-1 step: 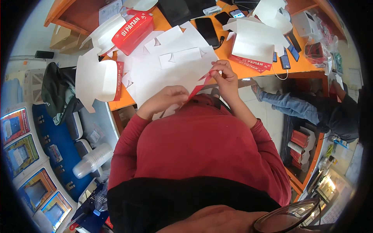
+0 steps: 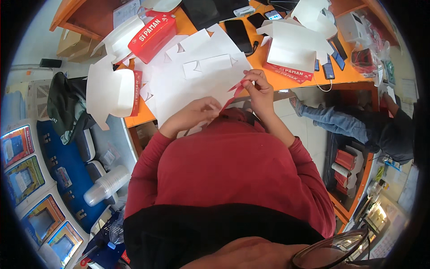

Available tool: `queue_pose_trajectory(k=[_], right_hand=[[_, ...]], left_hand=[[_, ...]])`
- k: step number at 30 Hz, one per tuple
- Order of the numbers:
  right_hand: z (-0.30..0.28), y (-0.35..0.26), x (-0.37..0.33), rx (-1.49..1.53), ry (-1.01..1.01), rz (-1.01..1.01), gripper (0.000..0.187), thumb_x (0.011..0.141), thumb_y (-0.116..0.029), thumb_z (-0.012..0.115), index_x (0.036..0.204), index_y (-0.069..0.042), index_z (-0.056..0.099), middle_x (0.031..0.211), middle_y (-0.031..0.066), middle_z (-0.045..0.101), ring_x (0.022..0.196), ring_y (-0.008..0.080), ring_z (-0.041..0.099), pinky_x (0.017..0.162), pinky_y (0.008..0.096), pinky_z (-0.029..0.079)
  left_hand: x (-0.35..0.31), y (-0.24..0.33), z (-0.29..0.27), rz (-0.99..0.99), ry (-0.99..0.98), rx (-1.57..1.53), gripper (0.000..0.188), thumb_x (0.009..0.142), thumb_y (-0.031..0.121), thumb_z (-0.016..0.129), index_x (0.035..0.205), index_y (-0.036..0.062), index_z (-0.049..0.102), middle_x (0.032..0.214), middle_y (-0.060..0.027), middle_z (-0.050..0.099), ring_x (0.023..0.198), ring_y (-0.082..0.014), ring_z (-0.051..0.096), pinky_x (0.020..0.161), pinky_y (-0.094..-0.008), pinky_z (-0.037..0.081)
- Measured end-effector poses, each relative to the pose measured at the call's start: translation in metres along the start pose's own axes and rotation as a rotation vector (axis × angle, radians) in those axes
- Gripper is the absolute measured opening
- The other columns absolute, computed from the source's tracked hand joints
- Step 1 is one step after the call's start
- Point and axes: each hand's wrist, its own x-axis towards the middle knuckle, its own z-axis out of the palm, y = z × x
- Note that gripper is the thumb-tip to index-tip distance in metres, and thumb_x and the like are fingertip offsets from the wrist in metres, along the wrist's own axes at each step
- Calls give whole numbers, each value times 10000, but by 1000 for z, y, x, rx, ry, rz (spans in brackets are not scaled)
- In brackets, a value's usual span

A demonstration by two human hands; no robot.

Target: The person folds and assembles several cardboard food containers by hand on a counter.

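Note:
A white cardboard box blank (image 2: 179, 95) with red outer sides lies over the front of the orange table, its near edge against my body. My right hand (image 2: 260, 89) pinches a red flap (image 2: 237, 89) at the blank's right edge between thumb and fingers. My left hand (image 2: 192, 115) curls at the near edge of the same blank, fingers bent over the cardboard and pointing right. The part of the blank beneath this hand is hidden. More flat white blanks (image 2: 208, 42) lie under and behind it.
Folded red-and-white boxes stand open at the left (image 2: 107, 89), back left (image 2: 154, 38) and right (image 2: 291, 47). A black phone (image 2: 238, 36) lies behind the blanks on the orange table (image 2: 354, 74). Stacked clear plastic cups (image 2: 107, 184) are at my left; another person (image 2: 358, 125) is at the right.
My left hand has shifted slightly upward along the blank's edge. The red flap at my right hand has tilted a little; the right hand has hardly moved.

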Motion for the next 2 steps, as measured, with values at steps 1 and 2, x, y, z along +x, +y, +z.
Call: queue_pose_trajectory(k=[1, 2], right_hand=[[0, 2, 1, 28, -10, -31, 109, 832, -71, 731, 938, -53, 710, 1083, 55, 530, 1131, 212, 504, 933, 320, 407], [0, 2, 3, 55, -20, -63, 119, 841, -82, 731, 954, -53, 708, 1090, 49, 522, 1206, 233, 489, 969, 335, 400]], left_hand=[[3, 1, 4, 30, 3, 46, 319, 966, 283, 609, 1202, 75, 562, 995, -8, 589, 815, -80, 526, 779, -235, 450], [2, 7, 1, -15, -66, 96, 439, 963, 322, 613, 1327, 109, 489, 1170, -66, 584, 949, -93, 553, 829, -242, 454]])
